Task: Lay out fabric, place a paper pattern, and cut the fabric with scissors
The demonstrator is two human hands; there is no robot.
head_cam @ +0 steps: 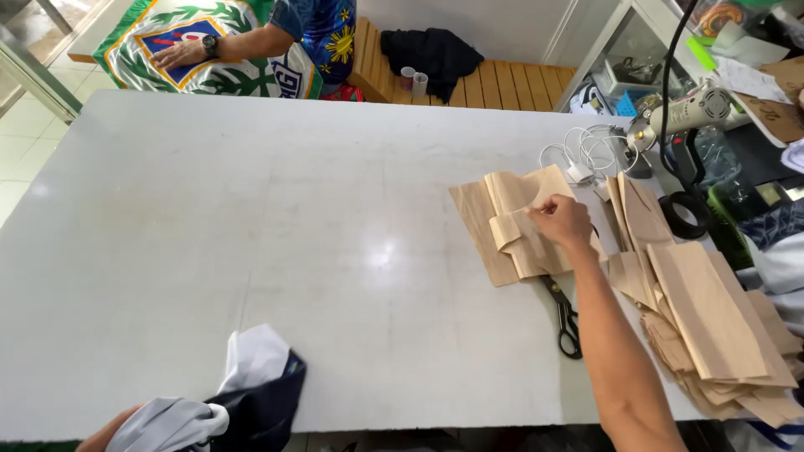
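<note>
A: Where's the right hand (563,223)?

B: Stretched across the white desk (251,218), fingers pinched together on a folded brown paper (512,226) at the top of a small stack, lifting one flap so it comes away from the sheets under it

A: And the left hand (126,423)?

B: Low at the near edge, mostly hidden under grey and navy cloth (243,393); it looks bunched into the fabric, but I cannot tell whether it is closed

A: What lies close by?

B: Black scissors (563,314) just beside the stack, within reach. A bigger paper pile (712,326) sits to the right, white cables (586,151) behind. Across the desk another person's hand (177,53) presses a printed banner (218,42) flat
</note>
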